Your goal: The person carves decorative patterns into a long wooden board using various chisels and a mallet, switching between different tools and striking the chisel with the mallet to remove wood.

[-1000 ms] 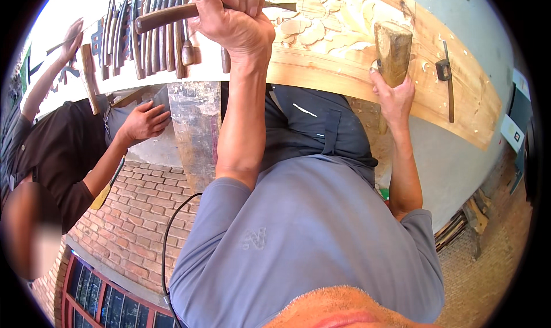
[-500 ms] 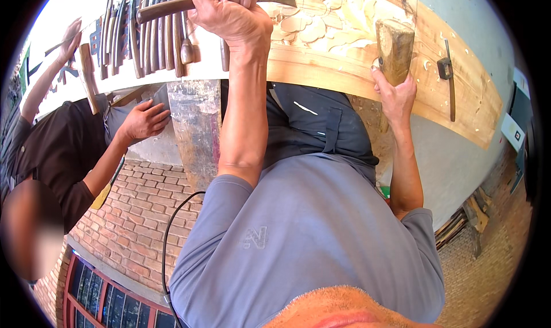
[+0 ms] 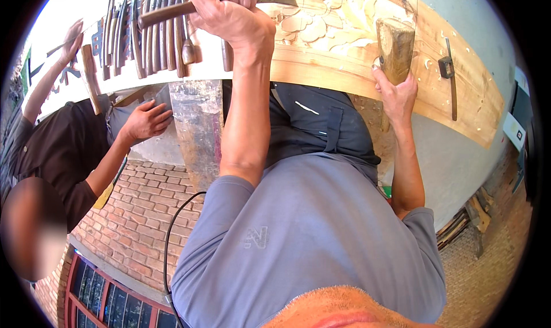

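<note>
My left hand [image 3: 232, 12] is closed round a carving chisel [image 3: 166, 14], its wooden handle sticking out to the left and its dark blade pointing right, above the carved part of a pale wooden board [image 3: 338, 68]. My right hand [image 3: 397, 95] grips a worn wooden mallet [image 3: 396, 44]; the thick head stands above my fingers, over the board's near edge, and part of the handle shows below. Leaf-like shapes in relief [image 3: 321, 21] cover the board's far middle, left of the mallet.
Several carving tools [image 3: 152, 41] lie in a row on the bench at left. A marking gauge [image 3: 446, 68] rests on the board's right part among shavings. At left sits a co-worker in a dark shirt [image 3: 57, 150], one hand holding a thin tool. A black cable [image 3: 167, 242] hangs beside me.
The whole view has shifted very slightly. Both my hands keep the same grip and nearly the same place.
</note>
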`<state>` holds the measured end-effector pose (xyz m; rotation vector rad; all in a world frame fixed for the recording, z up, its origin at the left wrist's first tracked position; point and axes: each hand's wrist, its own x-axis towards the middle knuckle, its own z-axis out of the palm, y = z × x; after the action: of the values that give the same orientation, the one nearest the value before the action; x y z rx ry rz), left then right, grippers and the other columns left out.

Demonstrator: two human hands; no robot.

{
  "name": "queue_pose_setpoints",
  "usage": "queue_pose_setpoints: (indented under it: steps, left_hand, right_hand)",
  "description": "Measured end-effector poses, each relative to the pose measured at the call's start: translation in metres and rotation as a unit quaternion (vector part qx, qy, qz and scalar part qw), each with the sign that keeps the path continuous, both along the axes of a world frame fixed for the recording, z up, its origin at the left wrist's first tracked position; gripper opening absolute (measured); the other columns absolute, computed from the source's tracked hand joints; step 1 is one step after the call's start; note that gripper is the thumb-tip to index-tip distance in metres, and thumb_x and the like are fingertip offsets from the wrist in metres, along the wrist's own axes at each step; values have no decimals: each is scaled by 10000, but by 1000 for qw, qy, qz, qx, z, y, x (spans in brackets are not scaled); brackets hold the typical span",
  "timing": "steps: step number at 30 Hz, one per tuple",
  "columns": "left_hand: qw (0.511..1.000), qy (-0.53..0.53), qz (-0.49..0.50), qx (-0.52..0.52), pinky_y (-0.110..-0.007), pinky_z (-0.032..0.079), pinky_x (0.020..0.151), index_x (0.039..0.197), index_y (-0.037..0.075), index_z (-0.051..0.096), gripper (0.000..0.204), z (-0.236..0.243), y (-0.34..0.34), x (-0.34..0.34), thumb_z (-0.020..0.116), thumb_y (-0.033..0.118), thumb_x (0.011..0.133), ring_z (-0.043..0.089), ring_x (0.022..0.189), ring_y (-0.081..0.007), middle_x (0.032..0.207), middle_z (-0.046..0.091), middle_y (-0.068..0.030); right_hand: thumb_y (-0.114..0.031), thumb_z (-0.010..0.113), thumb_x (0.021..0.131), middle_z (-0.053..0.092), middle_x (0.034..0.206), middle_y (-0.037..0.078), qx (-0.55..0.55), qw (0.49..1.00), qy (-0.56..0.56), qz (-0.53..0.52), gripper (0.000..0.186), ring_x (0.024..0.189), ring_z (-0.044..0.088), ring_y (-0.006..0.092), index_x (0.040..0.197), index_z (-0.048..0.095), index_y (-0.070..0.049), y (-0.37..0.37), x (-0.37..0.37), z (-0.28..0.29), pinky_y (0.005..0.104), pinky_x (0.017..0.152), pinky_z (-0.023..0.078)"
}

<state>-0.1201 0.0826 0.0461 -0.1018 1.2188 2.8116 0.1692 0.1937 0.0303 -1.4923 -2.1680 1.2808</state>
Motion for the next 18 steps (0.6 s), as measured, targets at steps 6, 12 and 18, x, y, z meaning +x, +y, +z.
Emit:
queue_pose_setpoints:
  steps: [6, 12, 18]
  left_hand:
    - [986, 148, -71, 28, -295, 308, 462, 728, 110, 435, 577, -18, -7, 30, 495, 496, 1153, 322, 494, -123, 616, 359, 3]
    - [984, 130, -119, 28, -276, 206, 459, 704, 173, 389, 553, -19, -6, 22, 512, 443, 1171, 245, 495, -85, 609, 287, 47]
    - [988, 90, -73, -98, -283, 207, 445, 673, 174, 397, 551, 2, 16, 21, 591, 364, 1153, 306, 464, -70, 562, 327, 53]
  right_hand:
    - [-258, 820, 880, 730, 738, 67, 10, 1000, -12, 3, 296, 684, 701, 193, 1025, 762, -7, 3, 4, -2, 367, 705, 552]
    - [-267, 824, 875, 726, 730, 69, 15, 1000, -15, 5, 308, 681, 696, 195, 1035, 760, -11, 1, 1, 1, 369, 707, 551]
    - [-300, 851, 869, 755, 780, 89, -11, 1000, -27, 4, 376, 718, 729, 215, 1085, 753, -9, 3, -6, 13, 372, 710, 564]
